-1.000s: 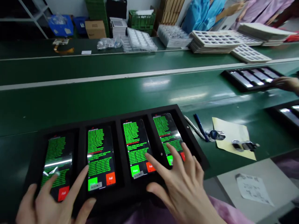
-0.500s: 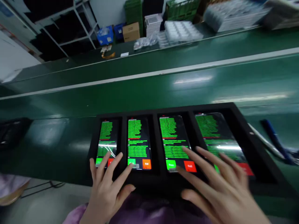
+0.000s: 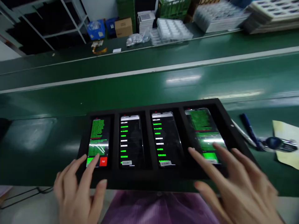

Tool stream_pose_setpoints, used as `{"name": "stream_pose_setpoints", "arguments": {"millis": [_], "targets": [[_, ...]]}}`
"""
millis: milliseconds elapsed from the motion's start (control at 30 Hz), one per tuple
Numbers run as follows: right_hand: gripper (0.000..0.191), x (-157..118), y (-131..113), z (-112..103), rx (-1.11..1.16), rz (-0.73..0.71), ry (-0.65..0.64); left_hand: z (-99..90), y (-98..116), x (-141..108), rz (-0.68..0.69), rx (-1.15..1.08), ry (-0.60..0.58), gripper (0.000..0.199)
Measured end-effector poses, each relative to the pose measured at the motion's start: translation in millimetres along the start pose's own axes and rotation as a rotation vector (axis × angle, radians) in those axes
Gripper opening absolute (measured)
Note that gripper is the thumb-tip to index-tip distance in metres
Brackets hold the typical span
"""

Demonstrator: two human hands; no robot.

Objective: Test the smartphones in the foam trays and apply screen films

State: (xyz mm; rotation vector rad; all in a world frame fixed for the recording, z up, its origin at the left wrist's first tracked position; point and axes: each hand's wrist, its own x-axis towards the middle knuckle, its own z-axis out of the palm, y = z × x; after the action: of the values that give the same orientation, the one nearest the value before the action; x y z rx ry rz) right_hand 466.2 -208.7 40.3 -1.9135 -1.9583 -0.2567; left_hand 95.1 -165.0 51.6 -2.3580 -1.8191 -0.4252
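Several phones lie face up in the slots of a black tray [image 3: 135, 177]. My left hand [image 3: 78, 189], fingers apart, is over the leftmost phone [image 3: 99, 133]; its index fingertip is by the green and red buttons. That screen shows green text. Two middle phones, the left one [image 3: 132, 140] and the right one [image 3: 167, 137], show dark menus with green and white lines and carry small labels near the bottom. My right hand [image 3: 235, 180] is spread over the lower part of the rightmost phone [image 3: 203, 124], which shows green text and a green button. Neither hand holds anything.
Right of the tray lie a blue pen [image 3: 249, 129], a shiny metal and dark item [image 3: 275, 143] and a yellow paper [image 3: 288, 137]. Across the green bench [image 3: 116, 93] stand clear plastic trays [image 3: 174, 29], a cardboard box [image 3: 123, 27] and a blue bin [image 3: 96, 29].
Both middle screens have switched from green text with pass and fail buttons to menu lists. My left hand has moved left off the second phone; my right hand has moved off the third to the rightmost.
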Motion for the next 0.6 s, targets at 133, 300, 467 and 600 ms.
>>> {"name": "stream_pose_setpoints", "arguments": {"millis": [133, 300, 467, 600], "targets": [[0.059, -1.4, -24.0, 10.1, -0.140, -0.015, -0.045, 12.0, 31.8, 12.9, 0.035, 0.134, -0.196, 0.060], [0.048, 43.7, -19.8, 30.1, -0.186, 0.043, -0.132, 28.2, 49.5, 69.4, -0.080, 0.123, -0.274, 0.048], [0.048, 91.0, -6.8, 38.6, -0.116, 0.137, -0.194, 33.8, 54.4, 121.4, -0.206, 0.039, -0.351, 0.050], [0.045, 81.2, 22.6, 13.5, 0.071, 0.087, -0.012, 17.2, 24.0, 109.5, -0.195, -0.066, -0.190, 0.055]]}}
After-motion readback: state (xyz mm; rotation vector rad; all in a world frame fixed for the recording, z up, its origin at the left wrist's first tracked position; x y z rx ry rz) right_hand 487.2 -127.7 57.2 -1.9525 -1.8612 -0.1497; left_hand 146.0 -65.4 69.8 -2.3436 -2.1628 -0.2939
